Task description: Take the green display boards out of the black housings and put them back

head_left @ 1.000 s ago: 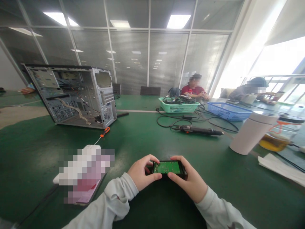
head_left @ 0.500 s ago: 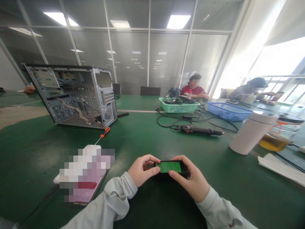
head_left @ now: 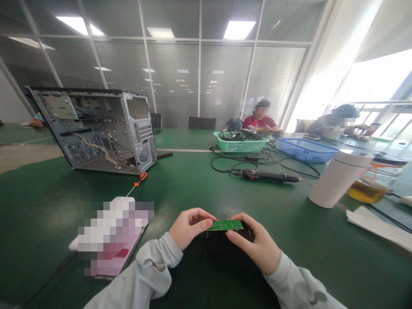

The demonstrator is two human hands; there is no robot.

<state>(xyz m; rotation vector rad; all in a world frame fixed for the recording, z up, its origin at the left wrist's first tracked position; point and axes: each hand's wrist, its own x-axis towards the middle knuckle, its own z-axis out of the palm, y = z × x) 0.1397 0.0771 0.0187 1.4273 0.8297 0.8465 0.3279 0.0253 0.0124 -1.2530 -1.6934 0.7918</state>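
A green circuit board (head_left: 225, 225) lies between my hands, a little above an open black housing (head_left: 246, 231). My left hand (head_left: 190, 227) pinches the board's left end between thumb and fingers. Wrapped around the right side of the housing, my right hand (head_left: 257, 242) has its thumb by the board's lower edge. Whether that thumb touches the board I cannot tell. Most of the housing's inside is hidden under the board, and its lower part merges with dark shadow.
An open computer case (head_left: 106, 128) stands at the left, with an orange-handled tool (head_left: 140, 179) before it. A blurred-out phone-like thing (head_left: 112, 262) lies nearer. Rightward are an electric screwdriver (head_left: 268, 176), green basket (head_left: 240, 145), blue basket (head_left: 305, 150), tumbler (head_left: 339, 180) and jar (head_left: 375, 182). Two people sit beyond.
The circuit board has risen out of the black housing and tilted, its left end lifted by my left hand. My right hand stays on the housing.
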